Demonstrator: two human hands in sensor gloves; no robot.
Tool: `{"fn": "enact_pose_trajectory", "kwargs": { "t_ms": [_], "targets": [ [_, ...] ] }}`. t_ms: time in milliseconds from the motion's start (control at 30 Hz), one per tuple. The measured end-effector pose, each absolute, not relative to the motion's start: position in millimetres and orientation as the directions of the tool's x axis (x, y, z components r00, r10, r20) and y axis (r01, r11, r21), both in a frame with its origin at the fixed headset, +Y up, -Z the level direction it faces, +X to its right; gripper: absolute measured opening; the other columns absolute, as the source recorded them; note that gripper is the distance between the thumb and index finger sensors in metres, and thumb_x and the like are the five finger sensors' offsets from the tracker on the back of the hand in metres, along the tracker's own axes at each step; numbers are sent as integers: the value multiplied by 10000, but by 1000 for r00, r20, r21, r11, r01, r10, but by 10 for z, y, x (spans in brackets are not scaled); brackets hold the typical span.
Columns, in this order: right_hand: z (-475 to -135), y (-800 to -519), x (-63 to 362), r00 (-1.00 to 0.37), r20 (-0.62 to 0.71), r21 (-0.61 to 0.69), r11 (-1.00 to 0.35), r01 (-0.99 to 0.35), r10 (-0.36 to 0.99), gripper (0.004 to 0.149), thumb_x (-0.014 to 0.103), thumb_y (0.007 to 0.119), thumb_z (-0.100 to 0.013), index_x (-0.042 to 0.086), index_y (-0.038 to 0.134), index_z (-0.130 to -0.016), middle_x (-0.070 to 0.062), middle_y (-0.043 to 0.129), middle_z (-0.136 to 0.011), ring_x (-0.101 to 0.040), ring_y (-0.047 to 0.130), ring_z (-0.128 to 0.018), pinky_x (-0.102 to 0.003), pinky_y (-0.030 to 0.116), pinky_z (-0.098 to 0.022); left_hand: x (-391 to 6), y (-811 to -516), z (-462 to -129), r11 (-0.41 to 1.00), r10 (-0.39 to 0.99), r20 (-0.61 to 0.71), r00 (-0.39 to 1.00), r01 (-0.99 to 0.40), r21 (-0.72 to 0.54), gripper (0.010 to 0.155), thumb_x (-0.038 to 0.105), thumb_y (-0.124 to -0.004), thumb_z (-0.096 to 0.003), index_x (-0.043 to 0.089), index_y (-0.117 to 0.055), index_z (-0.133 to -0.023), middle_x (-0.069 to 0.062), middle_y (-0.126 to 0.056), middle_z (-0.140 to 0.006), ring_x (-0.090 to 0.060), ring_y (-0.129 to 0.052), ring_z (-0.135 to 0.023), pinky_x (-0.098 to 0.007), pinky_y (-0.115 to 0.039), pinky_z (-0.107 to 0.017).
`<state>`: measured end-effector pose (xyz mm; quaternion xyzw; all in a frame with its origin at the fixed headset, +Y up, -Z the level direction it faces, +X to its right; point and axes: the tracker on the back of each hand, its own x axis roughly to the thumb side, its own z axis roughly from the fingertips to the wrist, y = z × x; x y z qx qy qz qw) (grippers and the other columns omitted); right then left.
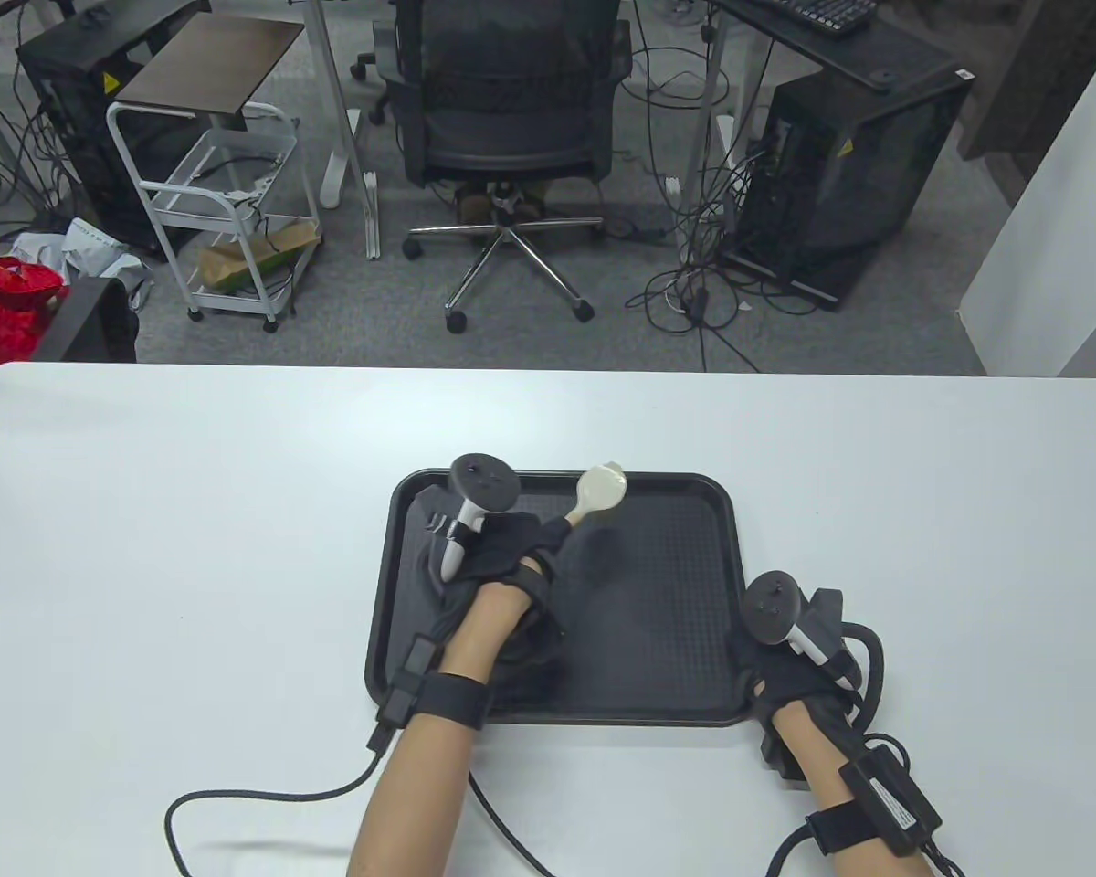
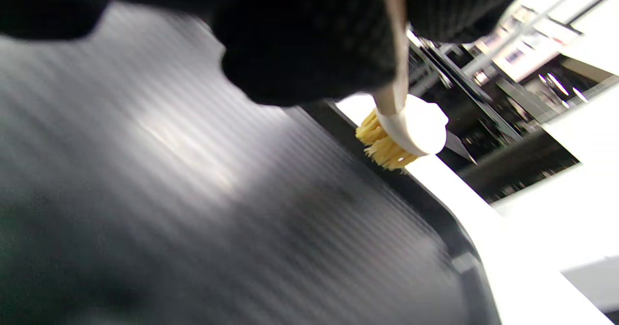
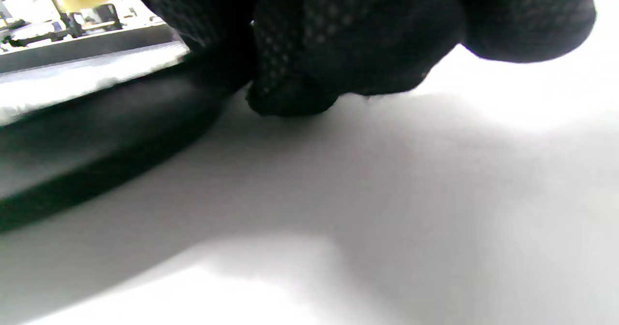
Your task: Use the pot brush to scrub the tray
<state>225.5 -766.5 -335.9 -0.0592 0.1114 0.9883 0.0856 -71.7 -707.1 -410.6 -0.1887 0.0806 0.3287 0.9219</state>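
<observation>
I'm seeing one tray (image 1: 658, 548), one brush (image 1: 600, 491), my two hands, and one table (image 1: 192, 548) under it all.

White table (image 1: 192, 512) carries a black tray (image 1: 676, 585), sitting flat near its front edge, and black cables (image 1: 265, 797) trail on the table just left of the tray's front corner.

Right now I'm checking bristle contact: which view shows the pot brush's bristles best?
The left wrist view: the pot brush shows yellow bristles at the tray rim. The table view shows only its white back; the right wrist view misses it.
</observation>
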Motion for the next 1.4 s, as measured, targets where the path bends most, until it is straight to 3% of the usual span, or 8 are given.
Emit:
{"fn": "enact_pose_trajectory", "kwargs": {
  "t_ms": [67, 267, 633, 900, 1400],
  "targets": [
    [-3359, -7665, 2255, -978, -137, 210, -960, -183, 157, 599, 370, 785, -478, 64, 607, -961, -53, 975, -454, -247, 950, -236, -473, 818, -312, -494, -7135, -4134, 702, 588, -210, 781, -622, -347, 614, 569, -778, -409, 63, -868, -745, -38, -1051, -348, -125, -981, 78, -412, -931, -182],
    [-3359, -7665, 2252, -978, -137, 212, -960, -181, 154, 600, 370, 784, -479, 64, 605, -963, -53, 974, -456, -248, 950, -236, -474, 818, -312, -118, -7271, -4156, 694, 571, -225, 789, -611, -381, 616, 568, -775, -410, 60, -866, -745, -38, -1052, -348, -124, -984, 77, -413, -931, -181],
    [-3353, -7663, 2227, -981, -140, 205, -966, -160, 133, 600, 369, 785, -477, 62, 608, -961, -54, 976, -451, -251, 949, -233, -475, 817, -309, 31, -7315, -4139, 728, 510, -224, 831, -555, -403, 618, 569, -780, -407, 64, -864, -753, -44, -1054, -359, -132, -984, 70, -421, -927, -188],
    [-3354, -7665, 2226, -981, -140, 202, -966, -159, 132, 599, 370, 784, -478, 62, 609, -961, -53, 976, -449, -249, 949, -232, -474, 818, -309, -214, -7218, -4109, 738, 459, -266, 848, -530, -418, 619, 567, -781, -409, 63, -862, -758, -49, -1053, -363, -139, -979, 69, -428, -923, -191],
    [-3355, -7665, 2228, -981, -140, 203, -966, -160, 133, 599, 370, 783, -478, 61, 608, -961, -52, 976, -448, -250, 949, -230, -474, 818, -309, -1109, -7167, -3993, 743, 417, -373, 829, -547, -385, 623, 572, -775, -410, 63, -862, -758, -47, -1051, -359, -141, -971, 75, -432, -920, -189]
  ]
}}
